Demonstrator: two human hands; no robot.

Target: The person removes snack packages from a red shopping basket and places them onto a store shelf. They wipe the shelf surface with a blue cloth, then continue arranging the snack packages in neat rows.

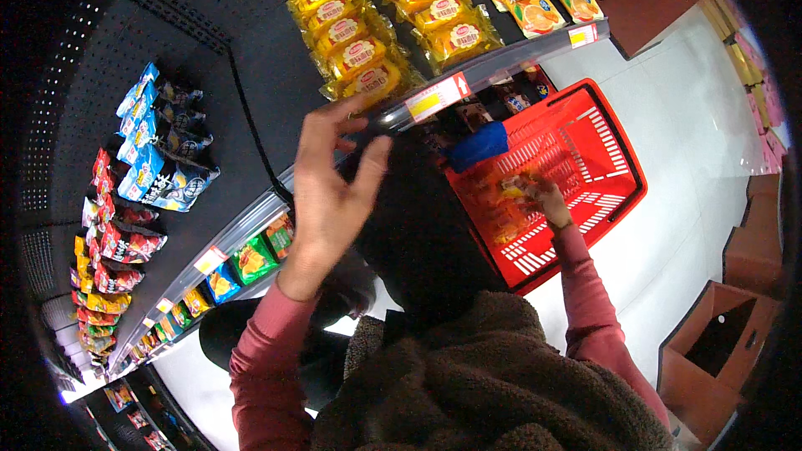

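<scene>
My left hand [335,181] is raised at the shelf edge, thumb and fingers apart, just in front of the nearest yellow packaged bread [374,80]. It holds nothing. My right hand [546,199] is inside the red plastic shopping basket [617,156], low over yellow-and-orange packets [501,210] that are blurred. Whether it grips one of them cannot be told. A blue item [479,147] lies over the basket's edge on the shelf side. Rows of the yellow bread packs lie on the black shelf, with orange fruit-picture pouches [532,6] to their right.
Blue chip bags [144,169] and red snack bags [122,241] stand on the shelf at left. Green and blue packets [254,258] sit on a lower shelf. Brown cardboard boxes [695,351] are on the floor at right, and pink and yellow packages [752,81] lie beyond.
</scene>
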